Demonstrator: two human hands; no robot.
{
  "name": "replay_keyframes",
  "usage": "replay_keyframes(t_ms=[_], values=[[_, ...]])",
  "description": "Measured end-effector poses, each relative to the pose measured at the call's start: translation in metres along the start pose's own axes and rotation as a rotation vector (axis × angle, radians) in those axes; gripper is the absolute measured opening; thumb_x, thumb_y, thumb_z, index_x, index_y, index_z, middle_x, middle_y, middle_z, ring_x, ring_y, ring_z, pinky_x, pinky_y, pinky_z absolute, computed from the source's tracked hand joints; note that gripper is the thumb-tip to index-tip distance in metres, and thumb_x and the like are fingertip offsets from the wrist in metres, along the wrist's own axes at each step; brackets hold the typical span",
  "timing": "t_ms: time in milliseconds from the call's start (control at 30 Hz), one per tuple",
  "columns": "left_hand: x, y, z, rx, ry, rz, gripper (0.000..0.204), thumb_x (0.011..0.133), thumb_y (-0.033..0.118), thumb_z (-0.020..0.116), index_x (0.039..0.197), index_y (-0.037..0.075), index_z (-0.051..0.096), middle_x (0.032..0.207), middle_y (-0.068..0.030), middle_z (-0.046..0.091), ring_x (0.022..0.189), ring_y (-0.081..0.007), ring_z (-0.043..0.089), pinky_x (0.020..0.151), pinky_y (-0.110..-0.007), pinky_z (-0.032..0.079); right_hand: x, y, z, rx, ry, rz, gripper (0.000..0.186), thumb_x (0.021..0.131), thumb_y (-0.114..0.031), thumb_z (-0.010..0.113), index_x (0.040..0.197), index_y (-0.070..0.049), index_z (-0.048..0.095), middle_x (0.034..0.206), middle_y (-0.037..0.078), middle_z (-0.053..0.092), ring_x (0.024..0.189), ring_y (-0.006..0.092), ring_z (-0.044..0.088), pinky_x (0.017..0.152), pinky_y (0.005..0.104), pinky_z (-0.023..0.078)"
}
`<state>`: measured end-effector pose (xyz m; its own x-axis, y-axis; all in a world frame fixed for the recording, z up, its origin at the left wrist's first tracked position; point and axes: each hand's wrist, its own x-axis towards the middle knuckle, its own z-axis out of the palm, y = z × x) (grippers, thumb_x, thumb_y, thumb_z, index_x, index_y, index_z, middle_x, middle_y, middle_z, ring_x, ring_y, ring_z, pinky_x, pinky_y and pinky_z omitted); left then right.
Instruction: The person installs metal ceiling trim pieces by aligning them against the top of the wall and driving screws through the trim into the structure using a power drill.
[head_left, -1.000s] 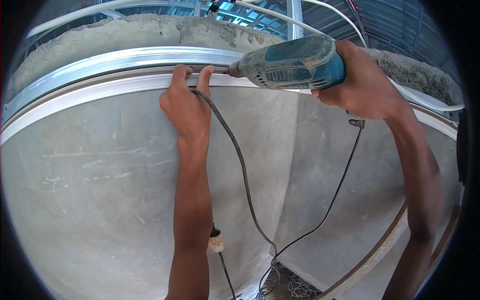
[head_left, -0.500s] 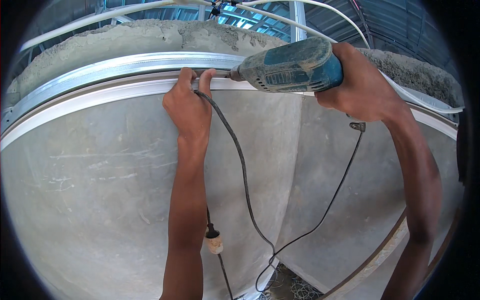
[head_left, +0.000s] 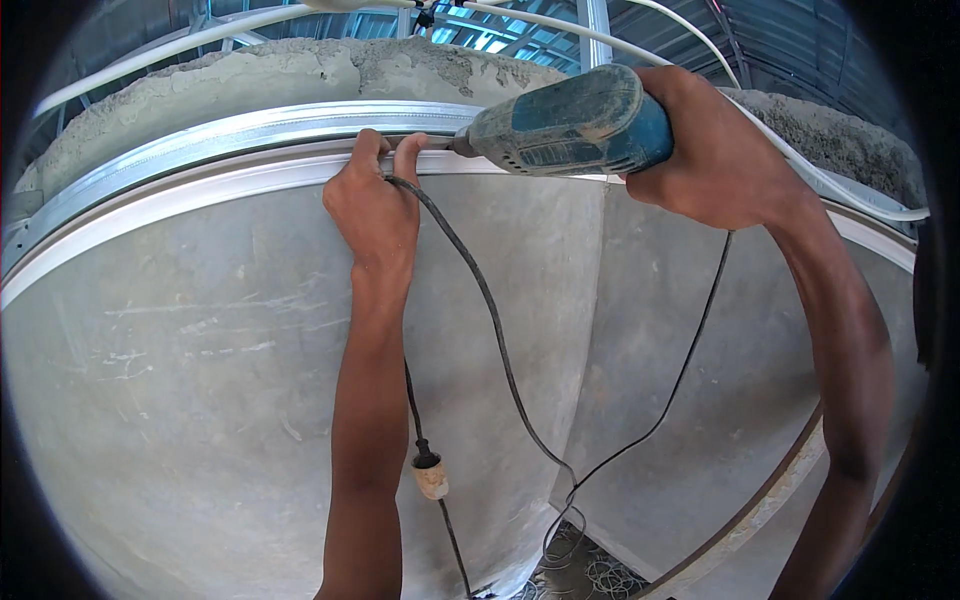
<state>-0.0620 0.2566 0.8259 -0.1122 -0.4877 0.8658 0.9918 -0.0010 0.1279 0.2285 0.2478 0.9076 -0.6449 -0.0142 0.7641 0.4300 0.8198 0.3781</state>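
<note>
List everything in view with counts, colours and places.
Dusty rounded power drill: one, blue, upper centre
Thin cord: count unclear, black, centre
Cylindrical connector: one, off-white, lower centre
Curved metal channel: one, silver, upper left
Curved trim: one, white, below channel
Smooth wall faces: two, grey, middle
Rough cement ledge: one, grey, above channel
Long tubes: several, white, top
Ribbed roof: one, bluish, top
Wire tangle: one, pale, bottom
Curved strip: one, brown-white, lower right
Left hand: one, at trim
Right hand: one, on drill
</note>
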Motion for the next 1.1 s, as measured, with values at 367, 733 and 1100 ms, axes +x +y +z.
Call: replay_keyframes(t_ms=[367,733,1100], values=[[0.003,0.002,-0.002,-0.025,0.028,0.002,0.035,0.083,0.027,0.083,0.078,-0.001,0.063,0.056,-0.0125,0.055,0.047,-0.0183,0.044,0.048,-0.031,0.04,-0.002,0.003,-0.001,0.049,0.013,0.004,0.047,0.064,-0.006,0.072,0.108,0.008,0.067,0.093,0.023,0.072,0.081,0.0329,0.071,0.083,0.0422,0.056],[0.0,0.001,0.004,-0.024,0.014,0.005,0.034,0.082,0.026,0.084,0.078,-0.001,0.064,0.057,-0.0127,0.058,0.047,-0.0166,0.044,0.048,-0.03,0.04,-0.002,0.006,0.003,-0.057,0.044,0.057,0.055,0.065,-0.009,0.076,0.117,0.006,0.063,0.102,0.022,0.07,0.092,0.0327,0.07,0.088,0.0415,0.055],[0.0,-0.006,0.003,-0.056,0.0,0.025,0.034,0.082,0.027,0.085,0.078,-0.001,0.064,0.055,-0.0083,0.052,0.049,-0.0124,0.041,0.047,-0.029,0.036,0.003,-0.003,-0.002,-0.068,-0.077,0.207,0.07,0.065,-0.01,0.076,0.131,0.004,0.055,0.113,0.021,0.066,0.1,0.0336,0.068,0.096,0.0419,0.052]])
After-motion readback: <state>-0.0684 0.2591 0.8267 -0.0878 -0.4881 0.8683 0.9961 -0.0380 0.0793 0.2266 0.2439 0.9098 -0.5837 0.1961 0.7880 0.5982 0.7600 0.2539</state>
